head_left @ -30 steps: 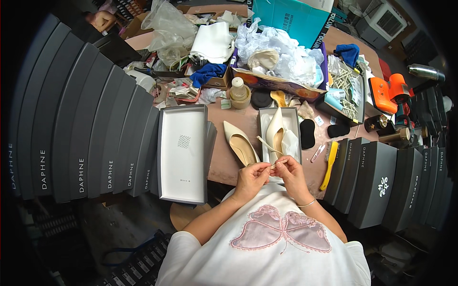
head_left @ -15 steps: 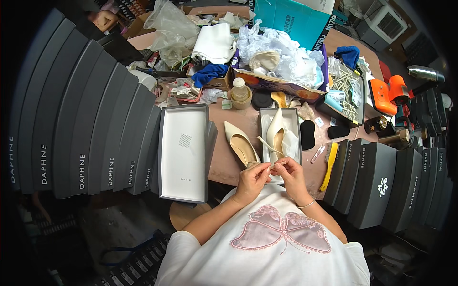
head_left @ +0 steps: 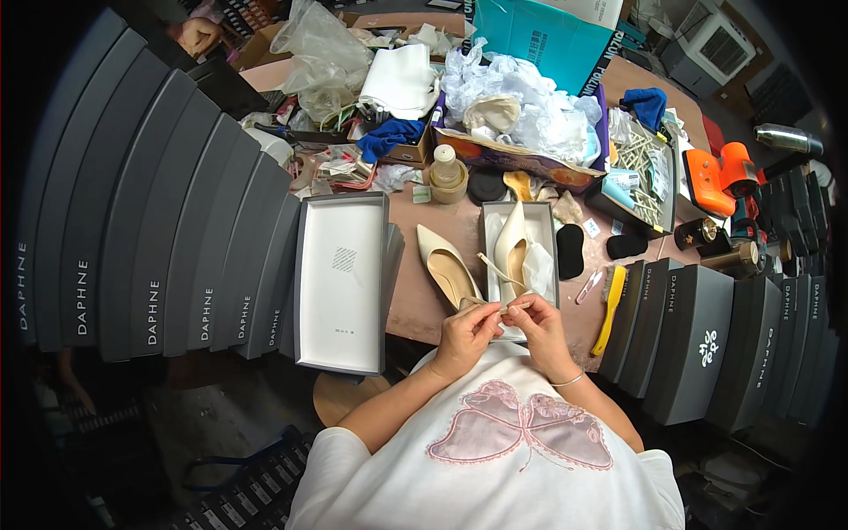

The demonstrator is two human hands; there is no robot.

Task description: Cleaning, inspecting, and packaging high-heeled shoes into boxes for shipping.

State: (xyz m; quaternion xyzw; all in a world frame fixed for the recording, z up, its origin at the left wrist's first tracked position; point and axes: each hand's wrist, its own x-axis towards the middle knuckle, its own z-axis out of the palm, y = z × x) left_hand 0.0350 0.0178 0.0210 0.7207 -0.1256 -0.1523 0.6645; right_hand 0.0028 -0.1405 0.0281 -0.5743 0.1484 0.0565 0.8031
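Observation:
Two cream, pointed women's shoes lie in front of me. The left shoe point(head_left: 435, 252) rests on the table, its heel end close to my fingers. Inside a grey shoebox point(head_left: 548, 287) is the right shoe point(head_left: 511, 231), toe pointing away, with white tissue paper point(head_left: 535, 265) beside it. My left hand point(head_left: 466, 339) and my right hand point(head_left: 541, 334) meet over the box's near end. Both are closed, fingertips pinching a thin cream shoe strap point(head_left: 505, 309) between them. Which shoe that strap belongs to I cannot tell, as my fingers cover much of it.
A box lid point(head_left: 340, 300) lies inside-up on the left, beside a long row of grey shoeboxes point(head_left: 177, 212). More boxes point(head_left: 689, 344) line the right, near a yellow-handled brush point(head_left: 609, 309). Behind are a glue bottle point(head_left: 446, 172) and a carton of crumpled paper point(head_left: 521, 168).
My fingertips have shifted slightly on the strap, and a little more of it shows between them. The shoes and boxes stay where they were.

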